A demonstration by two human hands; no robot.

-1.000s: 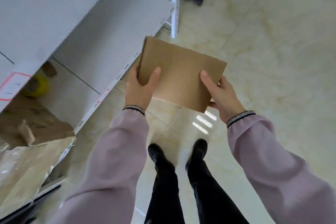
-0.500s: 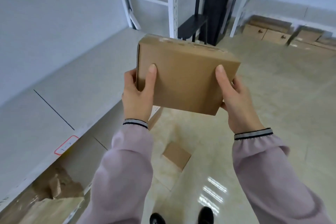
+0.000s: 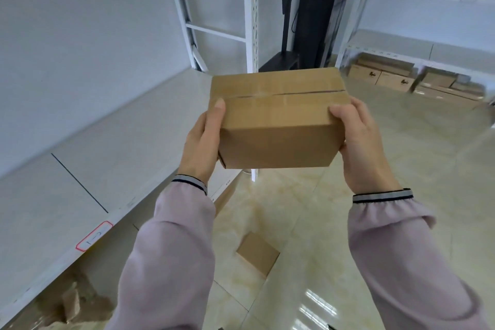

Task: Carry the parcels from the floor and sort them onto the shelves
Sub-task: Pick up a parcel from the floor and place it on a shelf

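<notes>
I hold a taped brown cardboard parcel (image 3: 278, 120) at chest height in front of me, its taped top facing up. My left hand (image 3: 202, 144) grips its left side, thumb on the top edge. My right hand (image 3: 359, 142) grips its right side. The parcel hangs just past the right end of a bare white shelf board (image 3: 107, 158) on my left. A second small brown parcel (image 3: 257, 253) lies flat on the tiled floor below, between my arms.
A white shelf upright (image 3: 250, 21) stands behind the parcel. Crumpled brown paper (image 3: 67, 305) lies on the lower shelf at bottom left. Several cardboard boxes (image 3: 388, 75) sit under a shelf at far right. A black stand (image 3: 318, 21) is beyond the upright.
My view has tilted up from my feet to the shelf and room. The parcel has risen and turned so its taped top shows. Both hands keep their grip.
</notes>
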